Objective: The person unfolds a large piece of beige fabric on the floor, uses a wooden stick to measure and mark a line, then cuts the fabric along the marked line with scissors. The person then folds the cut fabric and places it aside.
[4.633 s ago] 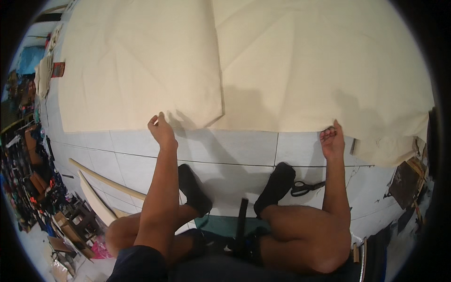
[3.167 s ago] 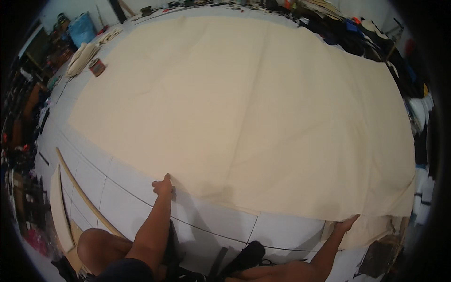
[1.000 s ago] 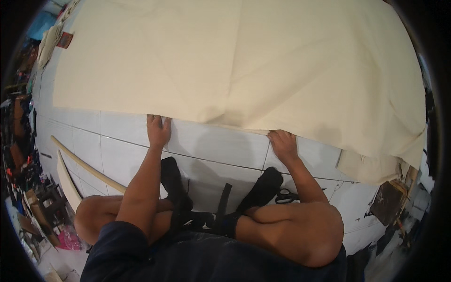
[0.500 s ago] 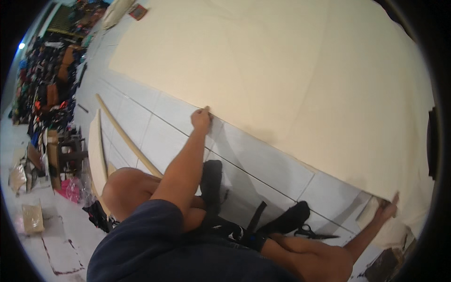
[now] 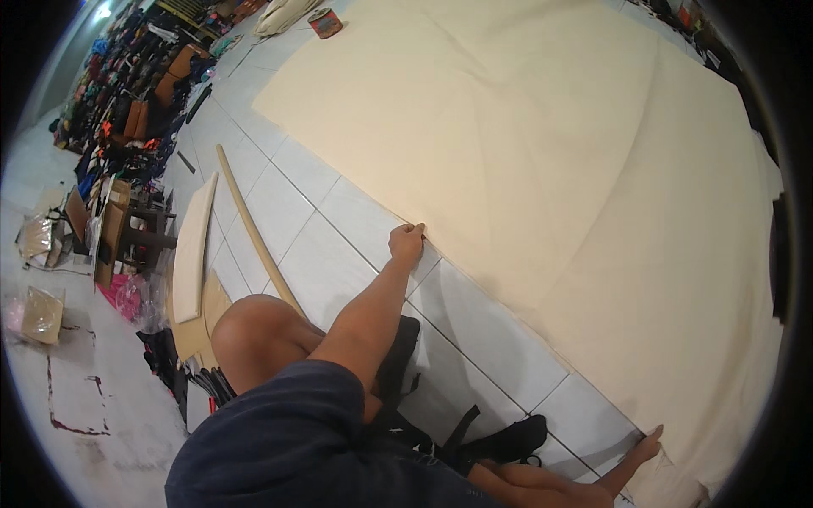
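Observation:
A large cream cloth (image 5: 542, 127) lies spread over a white tiled floor (image 5: 339, 245). My left hand (image 5: 406, 244) pinches the cloth's near edge, fingers closed on it. My right hand (image 5: 648, 444) reaches far out at the lower right, and its fingertips press on the same edge near a corner. I sit on the floor with my knees bent; a black strap (image 5: 461, 427) lies between my legs.
A long wooden stick (image 5: 254, 229) and a pale curved board (image 5: 193, 245) lie on the tiles to my left. A round tin (image 5: 323, 22) stands by the cloth's far corner. Cluttered goods and boxes (image 5: 118, 127) line the far left.
My view has swung to the left. My right hand has slid from near the left hand far out to the right along the cloth's edge. The left hand keeps its hold.

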Demonstrator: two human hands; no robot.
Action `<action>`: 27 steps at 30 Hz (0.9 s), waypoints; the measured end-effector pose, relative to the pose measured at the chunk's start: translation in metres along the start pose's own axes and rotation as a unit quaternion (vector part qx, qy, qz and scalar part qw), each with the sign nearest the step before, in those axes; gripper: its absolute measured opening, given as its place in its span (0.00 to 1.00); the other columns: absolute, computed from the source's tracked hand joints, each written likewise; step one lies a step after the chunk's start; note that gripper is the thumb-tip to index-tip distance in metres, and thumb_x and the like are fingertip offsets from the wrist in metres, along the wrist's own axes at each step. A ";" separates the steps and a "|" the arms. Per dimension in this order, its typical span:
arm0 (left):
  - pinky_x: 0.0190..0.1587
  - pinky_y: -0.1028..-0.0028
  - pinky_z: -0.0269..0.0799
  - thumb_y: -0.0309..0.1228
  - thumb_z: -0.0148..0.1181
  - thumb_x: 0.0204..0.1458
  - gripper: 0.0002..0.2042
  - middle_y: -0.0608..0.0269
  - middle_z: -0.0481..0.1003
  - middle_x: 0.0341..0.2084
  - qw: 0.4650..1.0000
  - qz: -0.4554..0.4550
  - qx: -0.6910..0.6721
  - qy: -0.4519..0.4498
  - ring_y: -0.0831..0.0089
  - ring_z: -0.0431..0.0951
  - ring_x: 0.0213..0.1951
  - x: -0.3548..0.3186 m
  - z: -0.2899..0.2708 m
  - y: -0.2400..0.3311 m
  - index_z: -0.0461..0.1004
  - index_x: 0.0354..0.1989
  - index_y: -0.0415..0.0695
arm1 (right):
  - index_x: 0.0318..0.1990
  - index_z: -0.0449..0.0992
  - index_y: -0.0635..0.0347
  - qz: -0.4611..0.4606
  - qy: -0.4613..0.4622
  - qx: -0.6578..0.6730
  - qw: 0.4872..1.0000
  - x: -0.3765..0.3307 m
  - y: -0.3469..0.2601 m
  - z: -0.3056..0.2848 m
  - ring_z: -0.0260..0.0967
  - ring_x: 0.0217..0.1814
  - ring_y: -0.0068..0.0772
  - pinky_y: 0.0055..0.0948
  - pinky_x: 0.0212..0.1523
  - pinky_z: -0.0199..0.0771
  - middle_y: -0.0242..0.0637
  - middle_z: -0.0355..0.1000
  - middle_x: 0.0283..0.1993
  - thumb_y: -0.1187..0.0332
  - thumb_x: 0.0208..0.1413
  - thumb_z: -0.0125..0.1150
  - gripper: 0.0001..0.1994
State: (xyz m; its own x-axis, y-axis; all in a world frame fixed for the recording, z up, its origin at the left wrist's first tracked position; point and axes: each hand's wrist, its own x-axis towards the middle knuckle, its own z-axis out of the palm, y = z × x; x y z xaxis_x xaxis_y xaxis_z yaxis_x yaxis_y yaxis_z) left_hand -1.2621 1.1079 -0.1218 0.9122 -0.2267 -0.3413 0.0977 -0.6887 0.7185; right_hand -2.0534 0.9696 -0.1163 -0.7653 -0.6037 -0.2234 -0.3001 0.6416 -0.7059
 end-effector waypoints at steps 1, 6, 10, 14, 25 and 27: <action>0.42 0.64 0.72 0.39 0.65 0.48 0.15 0.50 0.79 0.28 0.999 0.013 0.025 0.022 0.58 0.79 0.35 0.006 -0.003 0.000 0.78 0.31 0.37 | 0.31 0.75 0.71 0.006 0.006 -0.069 0.998 0.001 0.007 0.005 0.68 0.23 0.31 0.28 0.22 0.67 0.43 0.74 0.29 0.49 0.52 0.63 0.25; 0.48 0.58 0.71 0.42 0.66 0.48 0.19 0.44 0.78 0.37 0.991 0.037 0.124 0.041 0.51 0.77 0.44 0.012 0.006 0.000 0.77 0.36 0.35 | 0.42 0.76 0.68 0.028 -0.201 0.254 0.946 -0.012 -0.001 -0.010 0.73 0.34 0.33 0.33 0.32 0.74 0.38 0.75 0.38 0.50 0.56 0.60 0.24; 0.49 0.59 0.72 0.43 0.64 0.49 0.21 0.44 0.77 0.38 0.989 -0.014 0.137 0.062 0.51 0.76 0.46 0.035 -0.007 -0.018 0.75 0.37 0.33 | 0.30 0.73 0.60 0.021 -0.190 0.085 0.978 -0.024 -0.032 -0.008 0.65 0.22 0.23 0.24 0.23 0.67 0.31 0.71 0.25 0.54 0.54 0.65 0.17; 0.37 0.62 0.77 0.35 0.65 0.46 0.18 0.48 0.78 0.33 0.993 -0.043 0.102 0.032 0.57 0.80 0.33 -0.010 0.023 0.039 0.72 0.38 0.33 | 0.30 0.71 0.61 -0.005 -0.121 0.223 0.967 -0.045 -0.052 -0.038 0.65 0.19 0.24 0.24 0.19 0.67 0.33 0.70 0.24 0.56 0.55 0.65 0.16; 0.23 0.64 0.73 0.30 0.65 0.49 0.10 0.55 0.76 0.20 0.998 -0.038 -0.017 0.045 0.64 0.78 0.22 0.018 -0.004 0.025 0.73 0.26 0.36 | 0.28 0.73 0.67 -0.107 -0.039 -0.063 0.991 -0.031 -0.011 -0.013 0.66 0.19 0.33 0.35 0.25 0.69 0.41 0.72 0.24 0.58 0.54 0.63 0.17; 0.24 0.63 0.73 0.30 0.64 0.49 0.10 0.54 0.77 0.24 0.998 -0.049 -0.038 0.027 0.65 0.78 0.23 0.010 0.010 0.027 0.73 0.27 0.36 | 0.28 0.74 0.69 -0.149 0.011 -0.178 0.973 -0.017 0.000 -0.017 0.67 0.22 0.35 0.37 0.28 0.69 0.42 0.72 0.24 0.57 0.52 0.64 0.19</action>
State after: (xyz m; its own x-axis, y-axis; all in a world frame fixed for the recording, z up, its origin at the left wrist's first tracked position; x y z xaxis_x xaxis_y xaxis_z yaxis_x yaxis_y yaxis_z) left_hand -1.2544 1.0801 -0.1116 0.9165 -0.1217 -0.3810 0.2157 -0.6516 0.7272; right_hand -2.0500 0.9884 -0.1009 -0.6257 -0.7796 -0.0271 -0.6852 0.5659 -0.4586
